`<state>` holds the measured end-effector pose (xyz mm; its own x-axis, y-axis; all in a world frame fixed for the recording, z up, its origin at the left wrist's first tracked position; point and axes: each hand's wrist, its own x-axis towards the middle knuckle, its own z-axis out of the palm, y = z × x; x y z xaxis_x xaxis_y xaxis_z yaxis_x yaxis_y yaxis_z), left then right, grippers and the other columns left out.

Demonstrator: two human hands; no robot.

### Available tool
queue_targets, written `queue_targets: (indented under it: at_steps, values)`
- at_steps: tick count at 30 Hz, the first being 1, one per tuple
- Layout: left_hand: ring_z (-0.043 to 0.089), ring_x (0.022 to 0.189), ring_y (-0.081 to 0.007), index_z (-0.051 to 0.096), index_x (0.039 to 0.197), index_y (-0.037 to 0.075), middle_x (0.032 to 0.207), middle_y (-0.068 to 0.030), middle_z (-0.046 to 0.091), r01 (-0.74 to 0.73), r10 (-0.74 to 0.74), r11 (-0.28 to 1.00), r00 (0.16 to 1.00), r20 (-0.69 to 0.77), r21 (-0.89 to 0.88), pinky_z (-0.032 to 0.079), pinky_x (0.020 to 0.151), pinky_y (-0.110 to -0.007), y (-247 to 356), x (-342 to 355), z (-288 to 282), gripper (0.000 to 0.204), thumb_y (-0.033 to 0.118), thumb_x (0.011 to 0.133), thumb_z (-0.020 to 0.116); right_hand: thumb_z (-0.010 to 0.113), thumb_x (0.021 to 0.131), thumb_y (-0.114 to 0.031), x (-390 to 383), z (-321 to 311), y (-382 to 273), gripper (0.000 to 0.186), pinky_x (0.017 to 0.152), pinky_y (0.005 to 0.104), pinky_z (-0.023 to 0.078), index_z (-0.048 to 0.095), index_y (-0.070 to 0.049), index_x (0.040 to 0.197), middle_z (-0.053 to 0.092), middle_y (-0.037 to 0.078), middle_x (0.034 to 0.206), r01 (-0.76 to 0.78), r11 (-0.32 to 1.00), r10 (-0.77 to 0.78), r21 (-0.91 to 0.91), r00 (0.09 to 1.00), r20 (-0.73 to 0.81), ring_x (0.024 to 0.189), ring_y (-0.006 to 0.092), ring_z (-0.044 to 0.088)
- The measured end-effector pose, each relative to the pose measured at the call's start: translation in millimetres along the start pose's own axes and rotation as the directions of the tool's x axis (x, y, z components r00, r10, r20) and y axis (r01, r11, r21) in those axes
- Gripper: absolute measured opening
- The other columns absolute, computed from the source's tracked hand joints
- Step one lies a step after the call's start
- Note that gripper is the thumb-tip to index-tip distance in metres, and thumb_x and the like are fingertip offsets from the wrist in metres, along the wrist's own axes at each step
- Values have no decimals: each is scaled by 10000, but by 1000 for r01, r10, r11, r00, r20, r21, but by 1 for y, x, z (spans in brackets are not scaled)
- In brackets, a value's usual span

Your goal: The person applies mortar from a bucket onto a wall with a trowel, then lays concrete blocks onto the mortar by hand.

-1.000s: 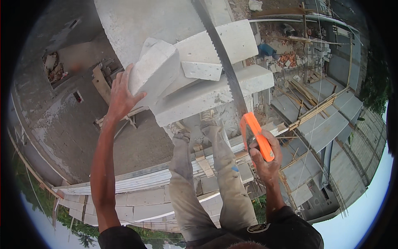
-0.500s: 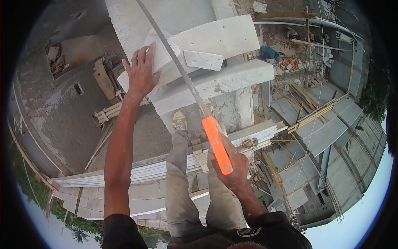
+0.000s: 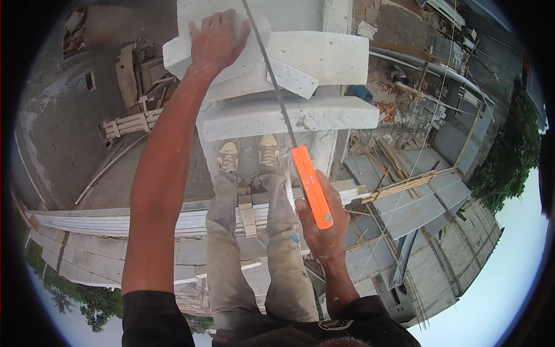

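My left hand (image 3: 217, 43) grips a white block (image 3: 257, 61) near the top of the view, fingers bent on it and thumb to the right. My right hand (image 3: 324, 222) is closed round the orange handle (image 3: 309, 179) of a handsaw. The long toothed blade (image 3: 277, 95) runs up across the block, just right of my left thumb. A small white offcut (image 3: 292, 78) lies beside the blade on a larger slab (image 3: 335, 55). A long white block (image 3: 341, 113) lies nearer me, just beyond my shoes (image 3: 269, 150).
I am high up, feet on a narrow dusty ledge. Below are a stack of long white strips (image 3: 110, 220), timber poles (image 3: 127, 124), grey roof panels (image 3: 416, 208) and rubble. A person in blue (image 3: 359, 93) is down at the right. A thin line hangs at the right.
My left hand has moved up and right along the block. The saw has swung left over the block to a steeper angle, and my right hand has moved left.
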<state>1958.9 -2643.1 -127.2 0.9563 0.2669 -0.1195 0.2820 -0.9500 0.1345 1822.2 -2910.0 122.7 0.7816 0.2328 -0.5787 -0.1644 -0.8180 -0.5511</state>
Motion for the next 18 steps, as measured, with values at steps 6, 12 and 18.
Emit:
queue_targets:
  at_steps: [6,12,18]
  values:
    - [577,1132,-299,574,1300,118,1223,-114,614,5,-6,999,999,-35,-50,384,991,-492,-4,2,-1,499,474,978,437,669,905,-378,-4,-2,2,640,871,405,533,453,9,1366,597,230,1243,-5,996,3,93,1000,13,1087,354,638]
    - [567,1138,-295,587,1287,139,1210,-110,617,42,-42,996,999,-1,-80,330,1032,-552,-4,8,1,501,490,964,437,715,876,-248,-39,-9,3,556,879,390,538,488,-1,1320,599,213,1249,28,992,-19,121,997,-72,1082,334,646]
    - [587,1097,-290,591,1280,136,1181,-102,620,29,-30,999,999,-31,-27,395,974,-486,6,4,-11,481,472,967,450,680,892,-126,6,4,-15,444,814,365,563,509,-29,1290,636,182,1194,68,983,-41,169,986,-160,963,318,690]
